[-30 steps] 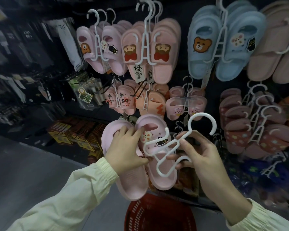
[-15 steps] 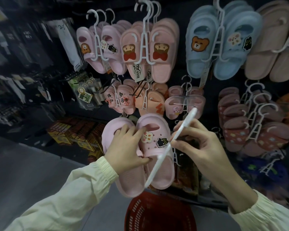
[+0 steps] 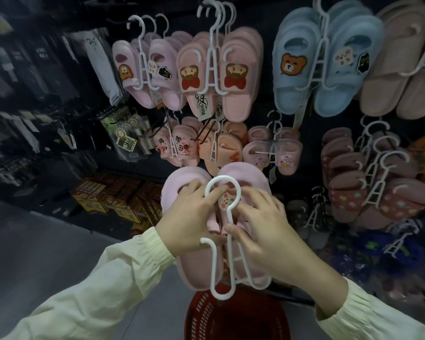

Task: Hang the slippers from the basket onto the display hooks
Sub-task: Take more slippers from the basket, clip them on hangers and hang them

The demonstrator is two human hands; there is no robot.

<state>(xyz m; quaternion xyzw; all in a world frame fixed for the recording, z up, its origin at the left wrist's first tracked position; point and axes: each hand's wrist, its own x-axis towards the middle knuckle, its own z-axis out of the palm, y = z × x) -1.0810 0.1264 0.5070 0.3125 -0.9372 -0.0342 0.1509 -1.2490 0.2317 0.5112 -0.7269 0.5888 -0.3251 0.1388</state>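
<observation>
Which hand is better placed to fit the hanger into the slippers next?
Probably the right hand: it pinches the hanger stem, while the left hand grips the slippers.

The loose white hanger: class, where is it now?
Head view, lower centre: the hanger lies against the pink slippers, between left hand and right hand, above the red basket.

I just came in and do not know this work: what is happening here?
A person stands at a slipper display. The left hand holds a pair of pink slippers, and the right hand pinches a white hanger laid against them, hook up. The pair is not yet hung on the wall. A red basket sits below.
</observation>
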